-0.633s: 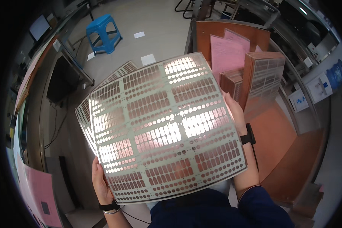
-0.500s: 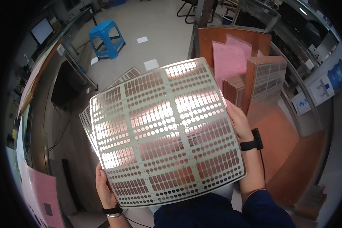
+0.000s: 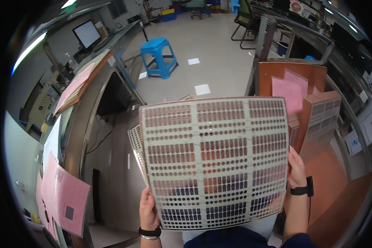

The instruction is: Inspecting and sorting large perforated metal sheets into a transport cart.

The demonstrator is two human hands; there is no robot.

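A large, thin circuit board panel (image 3: 224,163), pale green with rows of copper-coloured ovals and dots, spans the space in front of my body. My left hand (image 3: 149,210) is closed on its lower left edge, with the fingertips hidden behind the panel. At the right edge my right hand (image 3: 296,168) grips the same panel, thumb toward the front. Behind it, a second similar panel (image 3: 135,142) sticks out on the left at a different angle. Most of that one is covered, so what supports it cannot be seen.
On the right, an orange-brown rack (image 3: 326,177) bears a stack of panels (image 3: 321,118) and pink sheets (image 3: 288,94). A bench with a pink sheet (image 3: 72,200) runs along the left. Farther off stand a blue stool (image 3: 159,58) and a monitor (image 3: 87,34).
The panel has turned from a tilt to nearly level, and its bright glare has faded. My view has shifted, so the surroundings sit farther right and lower. Both hands keep their grip.
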